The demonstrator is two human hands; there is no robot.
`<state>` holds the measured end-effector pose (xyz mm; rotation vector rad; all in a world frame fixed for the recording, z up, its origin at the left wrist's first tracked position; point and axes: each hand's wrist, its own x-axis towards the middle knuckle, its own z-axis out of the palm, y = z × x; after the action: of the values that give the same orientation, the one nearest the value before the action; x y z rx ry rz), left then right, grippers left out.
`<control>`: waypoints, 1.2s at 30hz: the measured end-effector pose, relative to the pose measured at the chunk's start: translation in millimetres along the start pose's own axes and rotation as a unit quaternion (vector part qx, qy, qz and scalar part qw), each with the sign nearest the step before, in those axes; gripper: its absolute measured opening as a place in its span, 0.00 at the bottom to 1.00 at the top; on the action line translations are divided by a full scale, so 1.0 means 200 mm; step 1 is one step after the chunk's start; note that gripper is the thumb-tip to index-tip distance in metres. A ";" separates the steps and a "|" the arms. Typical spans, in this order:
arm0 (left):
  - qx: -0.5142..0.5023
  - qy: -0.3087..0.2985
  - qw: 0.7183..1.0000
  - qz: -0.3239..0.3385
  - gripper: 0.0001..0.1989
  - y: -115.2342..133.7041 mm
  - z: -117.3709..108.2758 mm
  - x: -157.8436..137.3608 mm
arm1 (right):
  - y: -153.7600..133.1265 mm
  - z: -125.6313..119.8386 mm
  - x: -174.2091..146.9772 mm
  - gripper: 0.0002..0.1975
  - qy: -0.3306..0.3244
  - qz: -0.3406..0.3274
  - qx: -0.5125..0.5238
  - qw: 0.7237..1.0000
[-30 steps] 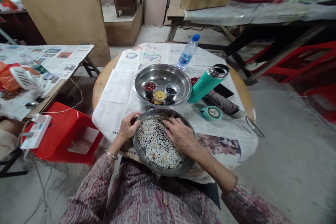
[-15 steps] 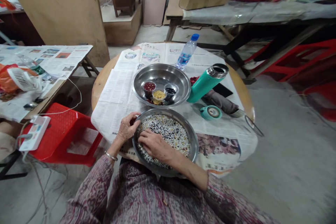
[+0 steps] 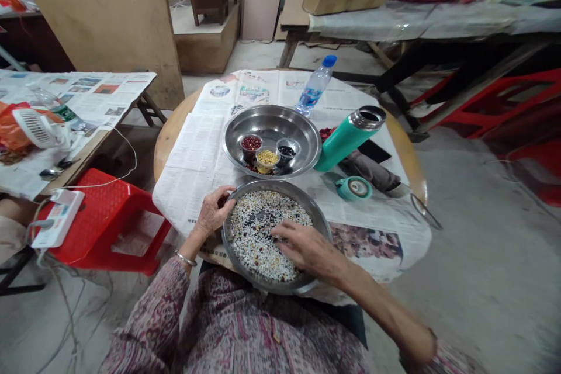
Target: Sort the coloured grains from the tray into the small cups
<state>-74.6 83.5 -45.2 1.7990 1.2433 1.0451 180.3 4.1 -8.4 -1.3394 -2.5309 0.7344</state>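
Observation:
A metal basin (image 3: pixel 324 228) at the near edge of the round table holds a spread of white grains mixed with dark, yellow and reddish beans (image 3: pixel 258 239). My left hand (image 3: pixel 214 210) grips its left rim, thumb on the edge. Over the middle-right of the grains is my right hand (image 3: pixel 307 248), its fingers loosely bent and apart, with nothing visible in them. Just beyond stands a second metal basin (image 3: pixel 272 115). Inside it are three clear cups: red beans (image 3: pixel 251 144), yellow beans (image 3: pixel 266 159) and black beans (image 3: pixel 287 151).
Right of the far basin are a tilted green thermos (image 3: pixel 350 137), its cup-like lid (image 3: pixel 354 188), a plastic water bottle (image 3: pixel 314 86) and a dark phone (image 3: pixel 374 151). Newspaper (image 3: pixel 188 152) covers the table. A red stool (image 3: pixel 105 216) with a power strip (image 3: pixel 59 221) stands to the left.
My right hand has moved right across the basin, from its left side to above the middle-right, uncovering grains there. My left hand keeps its hold on the rim.

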 end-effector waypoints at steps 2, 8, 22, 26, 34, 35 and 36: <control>0.000 0.001 1.000 0.003 0.13 0.00 0.00 0.00 | -0.09 0.05 -0.06 0.13 -0.028 -0.057 0.010 0.998; 0.002 0.004 1.000 0.007 0.12 -0.01 0.00 0.00 | -0.11 0.12 0.05 0.13 0.005 -0.050 -0.119 0.992; -0.002 0.001 1.000 0.014 0.13 -0.01 0.00 -0.01 | 0.00 0.18 0.05 0.12 0.122 0.114 -0.061 0.984; -0.005 0.005 1.000 0.017 0.13 -0.02 0.00 0.00 | -0.13 0.22 0.11 0.13 0.095 0.023 0.046 0.994; -0.002 0.007 1.000 0.015 0.13 -0.02 0.01 -0.01 | -0.08 0.10 -0.16 0.13 -0.025 0.006 -0.044 0.999; -0.003 0.008 1.000 0.015 0.13 -0.02 0.01 0.00 | -0.07 0.10 -0.19 0.13 -0.046 -0.003 -0.047 0.998; -0.003 0.009 1.000 0.015 0.13 -0.02 0.01 0.00 | -0.06 0.11 -0.21 0.14 -0.061 -0.013 -0.046 0.997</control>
<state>-74.8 83.8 -49.8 1.8130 1.2252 1.0834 186.7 -42.8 -19.3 -1.3246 -2.7035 0.7224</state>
